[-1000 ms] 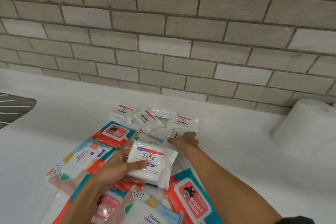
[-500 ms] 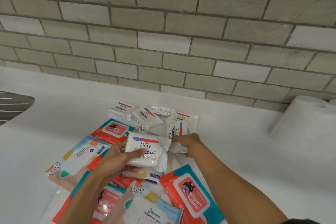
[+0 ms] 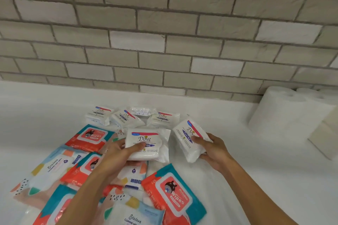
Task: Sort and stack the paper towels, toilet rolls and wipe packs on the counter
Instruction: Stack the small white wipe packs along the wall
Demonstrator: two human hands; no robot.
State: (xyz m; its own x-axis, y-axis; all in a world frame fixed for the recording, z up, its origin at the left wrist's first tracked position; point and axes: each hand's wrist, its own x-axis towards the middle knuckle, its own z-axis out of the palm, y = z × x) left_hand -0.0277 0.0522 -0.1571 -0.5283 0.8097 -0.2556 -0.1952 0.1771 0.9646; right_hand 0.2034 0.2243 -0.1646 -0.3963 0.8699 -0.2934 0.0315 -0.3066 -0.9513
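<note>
My left hand [image 3: 117, 157] grips a white Dove wipe pack [image 3: 146, 144] above the pile, label facing up. My right hand [image 3: 212, 151] holds a second white Dove pack [image 3: 188, 139], tilted, just right of the first. Three more Dove packs [image 3: 126, 118] and a small clear pack [image 3: 142, 110] lie in a row behind, near the wall. Red and teal baby wipe packs [image 3: 172, 195] and pastel Stalove wipe packs [image 3: 53, 168] lie overlapping on the white counter [image 3: 256, 179] under and in front of my arms. White paper towel rolls [image 3: 285, 113] stand at the right by the wall.
A grey brick wall [image 3: 164, 33] rises behind the counter. A further pale paper item [image 3: 327, 139] sits at the right edge beside the rolls. Bare counter stretches left of the Dove row and between the pile and the rolls.
My right hand took a Dove pack from the back row and drew it back to the right. My left hand kept its Dove pack and lifted it slightly. The view shifted right.
</note>
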